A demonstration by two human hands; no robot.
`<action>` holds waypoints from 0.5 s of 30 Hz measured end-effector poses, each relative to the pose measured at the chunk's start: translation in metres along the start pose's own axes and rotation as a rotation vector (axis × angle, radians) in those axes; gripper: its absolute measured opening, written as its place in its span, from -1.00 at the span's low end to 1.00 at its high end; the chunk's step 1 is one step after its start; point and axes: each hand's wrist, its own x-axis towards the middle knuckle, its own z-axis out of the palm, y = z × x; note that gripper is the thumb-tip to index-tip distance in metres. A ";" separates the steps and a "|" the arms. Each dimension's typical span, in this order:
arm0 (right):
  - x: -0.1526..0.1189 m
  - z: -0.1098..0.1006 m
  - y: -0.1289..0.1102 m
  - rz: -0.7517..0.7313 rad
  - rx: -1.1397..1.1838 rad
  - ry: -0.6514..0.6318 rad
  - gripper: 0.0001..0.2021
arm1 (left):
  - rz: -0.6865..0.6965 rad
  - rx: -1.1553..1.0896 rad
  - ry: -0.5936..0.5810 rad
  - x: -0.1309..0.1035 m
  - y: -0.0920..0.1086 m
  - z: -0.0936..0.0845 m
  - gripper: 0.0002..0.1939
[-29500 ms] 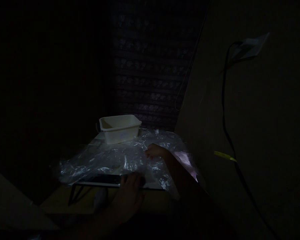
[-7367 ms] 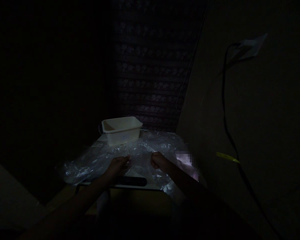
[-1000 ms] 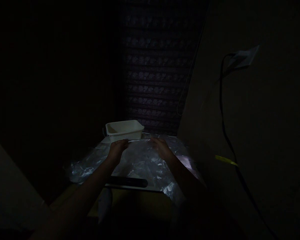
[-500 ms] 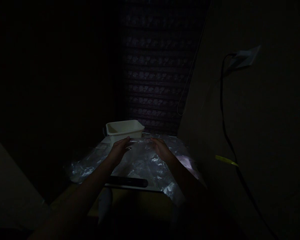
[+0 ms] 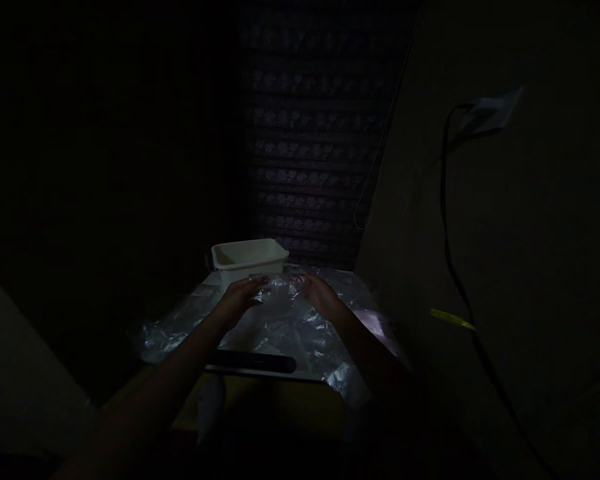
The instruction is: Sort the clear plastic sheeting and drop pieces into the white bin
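Note:
Between my two hands a piece of clear crinkled plastic [image 5: 279, 293], perhaps a bag, is held up over the table. My left hand [image 5: 239, 298] grips its left side with the fingers curled inward. On the other side my right hand [image 5: 323, 297] pinches the plastic near its upper right corner. More shiny clear plastic [image 5: 325, 343] is spread over the white tabletop beneath and around both hands. A long black object with a rounded end [image 5: 255, 361] lies along the near edge; its kind is too dark to make out.
A cream plastic tub [image 5: 253, 268] stands at the back left, just behind my left hand. A patterned blind [image 5: 300, 150] hangs behind the table. On the right wall, a black cord [image 5: 445, 200] with a yellow tag [image 5: 451, 319] runs down from an outlet [image 5: 493, 113].
The plastic between my hands has been lifted and bunched, with its upper edge now showing at my left fingers. My left fingers have turned inward; my right hand has barely moved.

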 end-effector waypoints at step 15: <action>-0.001 -0.004 0.000 -0.007 -0.008 0.024 -0.89 | 0.026 0.081 -0.006 0.000 -0.003 -0.003 -0.63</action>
